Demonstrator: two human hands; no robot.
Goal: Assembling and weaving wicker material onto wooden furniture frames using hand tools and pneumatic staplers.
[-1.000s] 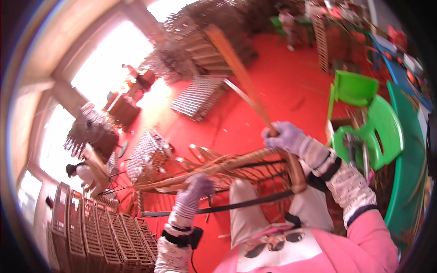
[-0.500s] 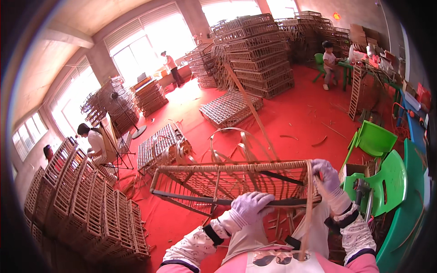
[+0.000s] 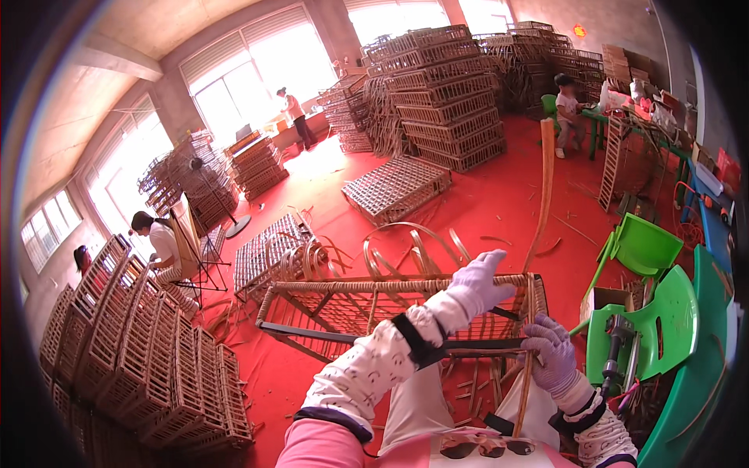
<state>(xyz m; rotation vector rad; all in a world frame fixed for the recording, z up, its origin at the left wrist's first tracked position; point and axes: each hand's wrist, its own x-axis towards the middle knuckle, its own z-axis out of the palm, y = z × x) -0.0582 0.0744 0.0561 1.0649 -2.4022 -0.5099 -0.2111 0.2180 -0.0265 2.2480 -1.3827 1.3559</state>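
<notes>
A woven cane crate (image 3: pixel 374 290) with rim wrapped in cane lies across my lap, a dark bar along its near edge. My left hand (image 3: pixel 477 287), in a pale lilac glove, reaches across to the far rim near the right end, fingers stretched out. My right hand (image 3: pixel 552 355), gloved alike, is at the crate's near right corner, its fingers closed on a cane strip. One long length of cane strip (image 3: pixel 544 187) rises beyond the corner, and another part hangs below my right hand. The exact grip is partly hidden by the fingers.
Stacked crates (image 3: pixel 140 351) stand at left, and a tall crate stack (image 3: pixel 445 97) at the back. Green chairs (image 3: pixel 663 312) are close on the right, one carrying a power tool (image 3: pixel 618 343). Several people sit or stand farther off. Cane scraps litter the red floor.
My left hand has moved from the near edge up and right to the far rim. My right hand has come down to the near corner. The long strip has swung right and stands more upright.
</notes>
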